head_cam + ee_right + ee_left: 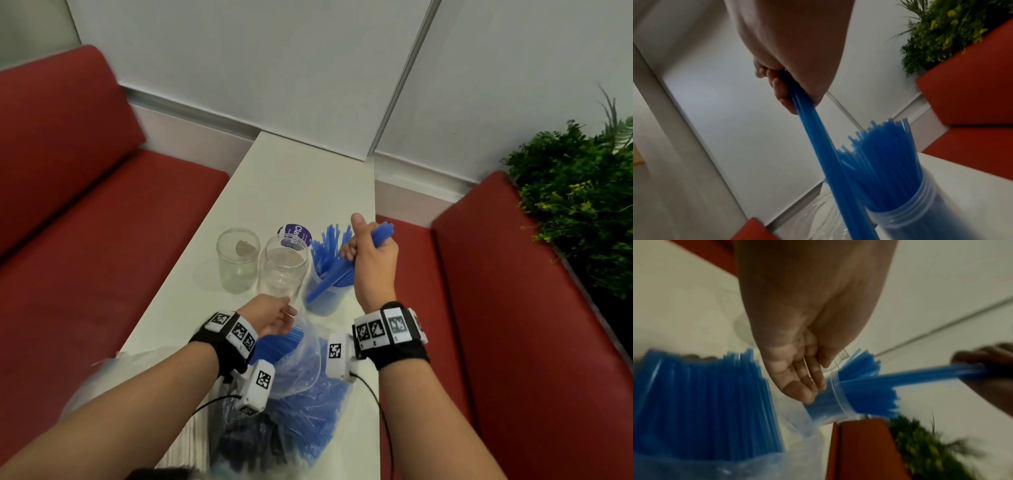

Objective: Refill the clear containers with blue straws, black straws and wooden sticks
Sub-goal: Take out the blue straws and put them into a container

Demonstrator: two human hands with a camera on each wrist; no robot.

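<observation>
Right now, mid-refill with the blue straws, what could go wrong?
1. The right hand feeds a bundle of blue straws at a slant into the already crowded container; ends may catch and spill out.
2. The left hand is open and not bracing the container, so it could tip.

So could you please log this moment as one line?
right hand: grips blue straws over jar | left hand: open by bag | two jars empty

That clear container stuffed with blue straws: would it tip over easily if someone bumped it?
Probably yes. The clear container of blue straws looks like thin plastic, so likely light. The straws stand well above its rim and fan out, raising the weight. The right hand grips a bunch whose lower ends are in it, which may steady it.
</observation>
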